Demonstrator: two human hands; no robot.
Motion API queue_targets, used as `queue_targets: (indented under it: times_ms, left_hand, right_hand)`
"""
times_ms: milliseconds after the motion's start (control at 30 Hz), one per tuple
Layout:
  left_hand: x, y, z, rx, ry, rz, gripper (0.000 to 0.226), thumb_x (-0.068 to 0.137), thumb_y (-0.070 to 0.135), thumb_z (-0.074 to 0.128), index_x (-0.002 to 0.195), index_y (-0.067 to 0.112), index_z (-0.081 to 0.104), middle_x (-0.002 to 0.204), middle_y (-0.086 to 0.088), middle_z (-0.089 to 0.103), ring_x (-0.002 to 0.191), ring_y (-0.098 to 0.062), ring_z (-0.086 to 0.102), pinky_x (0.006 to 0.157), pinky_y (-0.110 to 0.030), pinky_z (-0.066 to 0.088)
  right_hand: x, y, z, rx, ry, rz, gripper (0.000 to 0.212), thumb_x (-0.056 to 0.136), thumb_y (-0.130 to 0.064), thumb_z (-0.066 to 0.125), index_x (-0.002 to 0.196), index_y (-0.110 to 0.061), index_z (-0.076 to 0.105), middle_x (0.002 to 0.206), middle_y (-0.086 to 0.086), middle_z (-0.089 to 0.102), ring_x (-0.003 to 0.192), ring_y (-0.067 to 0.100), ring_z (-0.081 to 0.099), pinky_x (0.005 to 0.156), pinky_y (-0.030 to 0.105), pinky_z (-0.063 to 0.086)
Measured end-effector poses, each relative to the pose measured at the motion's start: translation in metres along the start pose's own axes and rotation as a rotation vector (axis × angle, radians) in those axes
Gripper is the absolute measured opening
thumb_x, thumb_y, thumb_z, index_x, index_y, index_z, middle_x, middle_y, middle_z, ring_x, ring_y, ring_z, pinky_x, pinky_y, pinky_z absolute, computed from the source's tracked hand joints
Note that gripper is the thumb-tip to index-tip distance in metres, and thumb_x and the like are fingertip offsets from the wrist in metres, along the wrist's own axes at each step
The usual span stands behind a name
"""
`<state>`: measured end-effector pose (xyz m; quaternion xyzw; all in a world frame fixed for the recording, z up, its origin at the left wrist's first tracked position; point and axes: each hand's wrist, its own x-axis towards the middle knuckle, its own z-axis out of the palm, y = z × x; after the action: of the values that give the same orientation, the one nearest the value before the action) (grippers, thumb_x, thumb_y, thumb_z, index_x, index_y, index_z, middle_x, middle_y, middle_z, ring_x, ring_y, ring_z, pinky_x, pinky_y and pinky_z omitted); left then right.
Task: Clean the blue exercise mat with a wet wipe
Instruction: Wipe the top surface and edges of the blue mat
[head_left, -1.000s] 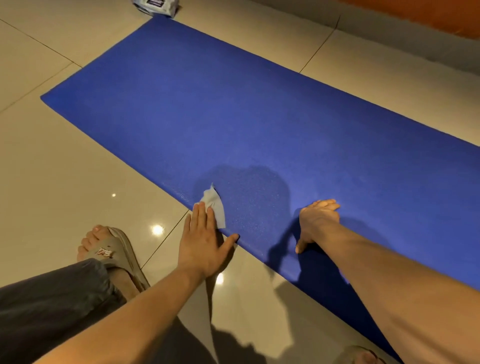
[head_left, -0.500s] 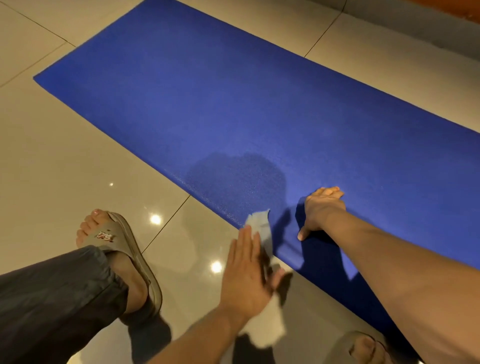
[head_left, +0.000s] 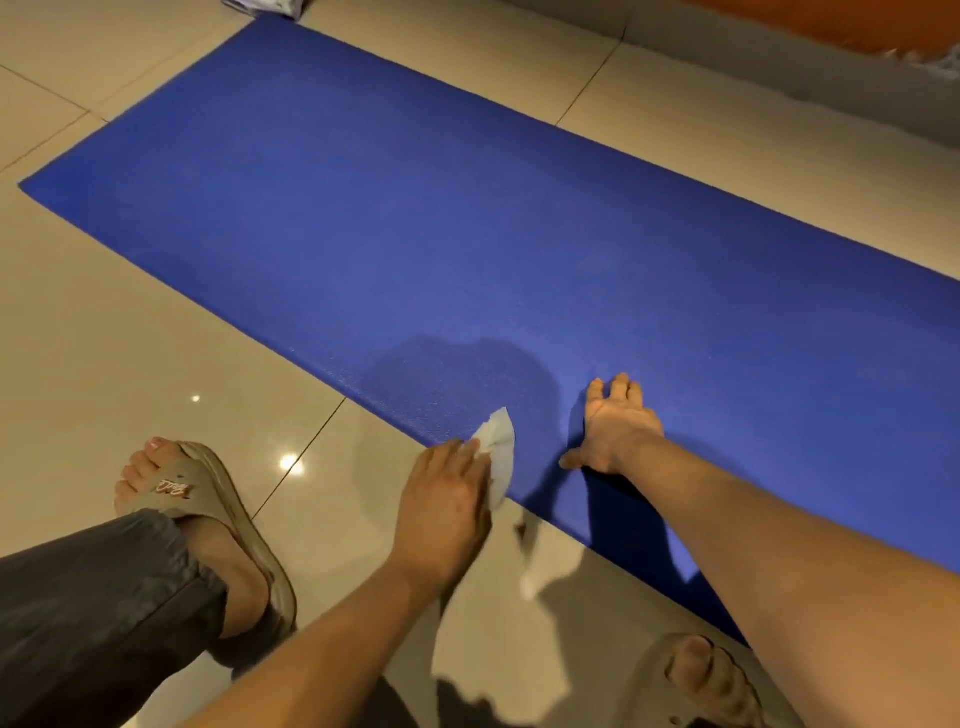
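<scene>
The blue exercise mat (head_left: 467, 234) lies flat on the tiled floor, running from the upper left to the right edge. My left hand (head_left: 447, 499) presses a white wet wipe (head_left: 500, 441) with straight fingers against the mat's near edge; the wipe sticks out beyond the fingertips and partly hangs over the edge. My right hand (head_left: 618, 431) lies flat on the mat just right of the wipe, palm down with its fingers spread.
A pack of wipes (head_left: 265, 6) peeks in at the mat's far corner. My left foot in a tan sandal (head_left: 208, 519) stands on the glossy tiles; my right foot (head_left: 696, 675) is beside the mat's near edge. A wall base runs along the top right.
My left hand slid the wipe to the right along the mat's near edge, closer to my right hand. My right hand stayed planted on the mat.
</scene>
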<state>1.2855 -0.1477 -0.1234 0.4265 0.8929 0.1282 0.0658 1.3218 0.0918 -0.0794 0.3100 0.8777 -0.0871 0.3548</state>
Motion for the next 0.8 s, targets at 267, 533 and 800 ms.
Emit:
queue_targets:
  times_ms: [267, 533, 800]
  left_hand:
    - [0.038, -0.058, -0.026, -0.129, 0.004, -0.32, 0.015, 0.1, 0.025, 0.061, 0.112, 0.015, 0.062, 0.1, -0.004, 0.057, 0.077, -0.019, 0.057, 0.066, -0.027, 0.043]
    - [0.019, 0.041, 0.002, -0.435, -0.062, -0.354, 0.008, 0.091, 0.009, 0.056, 0.087, 0.009, 0.062, 0.089, -0.013, 0.065, 0.083, -0.035, 0.061, 0.068, -0.039, 0.042]
    - [0.01, 0.011, 0.002, -0.282, -0.026, -0.222, 0.004, 0.09, 0.019, 0.062, 0.089, 0.016, 0.063, 0.089, -0.007, 0.066, 0.078, -0.03, 0.063, 0.069, -0.04, 0.05]
  right_hand:
    - [-0.017, 0.001, 0.025, 0.073, 0.065, -0.037, 0.099, 0.094, -0.051, 0.063, 0.161, -0.011, 0.002, 0.168, 0.013, -0.01, 0.155, 0.035, -0.003, 0.121, 0.049, 0.025]
    - [-0.064, 0.063, 0.068, 0.15, 0.016, 0.186, 0.133, 0.07, -0.08, 0.07, 0.161, -0.019, -0.007, 0.166, 0.011, -0.008, 0.155, 0.032, -0.002, 0.115, 0.053, 0.031]
    - [-0.062, 0.064, 0.072, 0.107, -0.018, 0.147, 0.138, 0.071, -0.078, 0.071, 0.16, -0.016, -0.014, 0.166, 0.014, -0.019, 0.155, 0.034, -0.012, 0.118, 0.054, 0.025]
